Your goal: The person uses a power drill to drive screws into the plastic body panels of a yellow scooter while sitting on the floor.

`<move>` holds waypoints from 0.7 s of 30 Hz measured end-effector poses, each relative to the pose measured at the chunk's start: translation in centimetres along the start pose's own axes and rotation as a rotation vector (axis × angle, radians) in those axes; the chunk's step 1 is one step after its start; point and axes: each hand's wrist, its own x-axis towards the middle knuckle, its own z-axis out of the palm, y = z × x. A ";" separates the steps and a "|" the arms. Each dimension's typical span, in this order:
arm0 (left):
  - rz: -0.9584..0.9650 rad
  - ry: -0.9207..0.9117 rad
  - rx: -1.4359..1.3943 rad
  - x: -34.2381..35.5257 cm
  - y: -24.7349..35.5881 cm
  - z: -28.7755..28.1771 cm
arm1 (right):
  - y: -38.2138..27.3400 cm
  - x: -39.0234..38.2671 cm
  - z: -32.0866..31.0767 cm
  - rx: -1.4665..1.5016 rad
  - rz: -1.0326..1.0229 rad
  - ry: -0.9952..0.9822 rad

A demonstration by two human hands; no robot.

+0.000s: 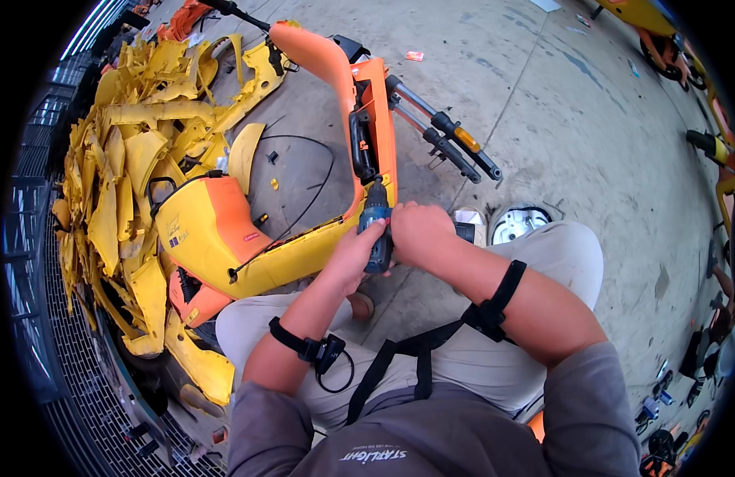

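A blue and black cordless drill (pixel 376 226) is held in both hands, its chuck pointing away from me at the inner side of an orange and yellow scooter body (pixel 304 248). My left hand (pixel 358 253) is closed around the drill's housing. My right hand (pixel 421 232) is wrapped around its grip, with a dark end showing past the fist. The drill's tip reaches a dark recess (pixel 362 147) in the orange front panel (pixel 377 87); whether it touches a screw cannot be made out. A bare front fork (pixel 443 126) without a wheel sticks out to the right.
A large heap of yellow plastic panels (pixel 129 183) lies at the left. A black cable (pixel 329 171) curves over the concrete floor (pixel 534 103) beside the scooter. More vehicles (pixel 661 48) stand at the far right, and loose small parts (pixel 661 397) lie at the near right.
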 end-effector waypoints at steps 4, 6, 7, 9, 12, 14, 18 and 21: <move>-0.038 -0.066 -0.009 0.5 -1.1 -0.4 | 0.6 -0.4 1.8 0.045 0.006 0.036; -0.050 -0.109 0.004 1.0 -1.8 -0.8 | 1.1 0.2 2.6 0.055 -0.055 0.027; -0.044 -0.117 -0.018 1.2 -2.0 -0.9 | 1.2 0.5 2.9 0.039 -0.143 0.021; -0.056 -0.122 -0.014 1.4 -2.4 -0.9 | 1.4 0.6 3.0 0.038 -0.118 -0.021; -0.102 0.008 -0.045 1.5 -2.7 -0.2 | 0.7 0.5 3.6 -0.074 -0.092 -0.014; -0.146 0.038 -0.029 1.3 -2.5 0.2 | 0.4 0.1 4.1 -0.153 -0.068 0.028; -0.130 0.056 -0.054 2.1 -3.1 -0.2 | 0.3 -0.3 3.5 -0.270 -0.139 0.033; -0.184 0.137 -0.137 2.1 -2.6 0.8 | -0.1 0.0 3.9 -0.280 -0.169 0.066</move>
